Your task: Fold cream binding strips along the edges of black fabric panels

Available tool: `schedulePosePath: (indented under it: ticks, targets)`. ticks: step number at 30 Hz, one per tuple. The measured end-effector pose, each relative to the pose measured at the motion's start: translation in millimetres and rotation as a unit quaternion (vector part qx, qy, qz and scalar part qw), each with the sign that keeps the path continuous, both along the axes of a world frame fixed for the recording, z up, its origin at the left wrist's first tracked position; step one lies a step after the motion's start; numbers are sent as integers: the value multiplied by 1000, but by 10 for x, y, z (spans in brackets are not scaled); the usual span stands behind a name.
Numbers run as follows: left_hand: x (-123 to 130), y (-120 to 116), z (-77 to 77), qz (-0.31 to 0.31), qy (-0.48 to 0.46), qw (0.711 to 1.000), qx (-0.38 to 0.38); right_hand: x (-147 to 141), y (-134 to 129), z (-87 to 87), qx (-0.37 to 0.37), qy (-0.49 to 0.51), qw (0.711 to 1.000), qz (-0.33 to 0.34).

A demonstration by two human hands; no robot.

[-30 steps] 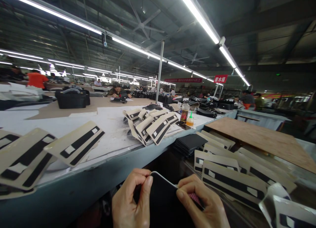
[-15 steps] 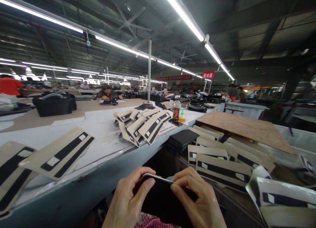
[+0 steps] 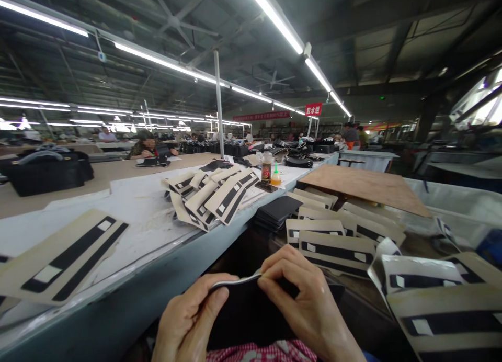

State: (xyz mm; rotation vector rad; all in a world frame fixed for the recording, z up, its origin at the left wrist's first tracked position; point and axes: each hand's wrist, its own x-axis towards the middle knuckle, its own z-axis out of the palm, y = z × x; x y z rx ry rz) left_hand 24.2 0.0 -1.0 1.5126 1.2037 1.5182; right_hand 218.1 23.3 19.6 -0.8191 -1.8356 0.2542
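Pinched between thumb and fingers of the left hand (image 3: 192, 315) and right hand (image 3: 301, 294), the black panel (image 3: 247, 312) hangs below both grips, its pale edge uppermost, probably so that edge stays reachable; the table (image 3: 157, 265) lies beyond, leftward.

Desk (image 3: 137, 194), long, white-topped, blue-green side, marked with dark smudges. Bottle (image 3: 266, 171), clear, dark label, upright on the desk; dropper (image 3: 275, 178), green tip, amber contents, just beside it; phone (image 3: 265, 186), dark, lying flat near both. Post (image 3: 218, 105), one, pale, upright. Bag (image 3: 43, 174), black, grey handle, at the left on a brown surface. Board (image 3: 364, 188), wooden, flat, to the right. Bin (image 3: 463, 201), white, beyond the board's right edge. Sign (image 3: 314, 109), red, white characters; banner (image 3: 262, 116), red, behind it. Fans (image 3: 175, 21), two, overhead. Lights (image 3: 274, 19), tubular, in rows. Person (image 3: 145, 146), patterned top, beyond the desk.
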Motion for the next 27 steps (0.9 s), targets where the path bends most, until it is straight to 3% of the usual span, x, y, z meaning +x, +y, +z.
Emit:
schedulePosePath:
  ticks: [3, 7, 9, 11, 14, 17, 20, 23, 27]
  targets:
    - [-73, 28, -39, -17, 13, 1000, -4, -10, 34, 20, -2, -13, 1000, -1]
    - [-137, 97, -6, -88, 35, 994, -60, -45, 80, 13, 19, -37, 999, -4]
    - [-110, 136, 53, -71, 36, 994, -75, -74, 84, 6, 38, -56, 998, -3]
    - [-71, 188, 107, -47, 70, 995, -62, -103, 80, -1, 65, -78, 995, -1]
    - [-64, 289, 107, -90, 178, 980, -12, -124, 83, -23, 85, -107, 991, -3]
    - [-108, 363, -14, -96, 256, 961, 52, -112, 123, -64, 74, -128, 989, -2]
    - [-118, 385, -202, -41, 277, 956, 90, -102, 194, -113, 59, -183, 980, -56]
    - [-73, 408, -394, 9, 283, 952, 116, -117, 284, -149, -14, -281, 954, -102]
    - [-20, 512, -598, 64, 288, 943, 151, -139, 418, -202, -58, -324, 941, -77]
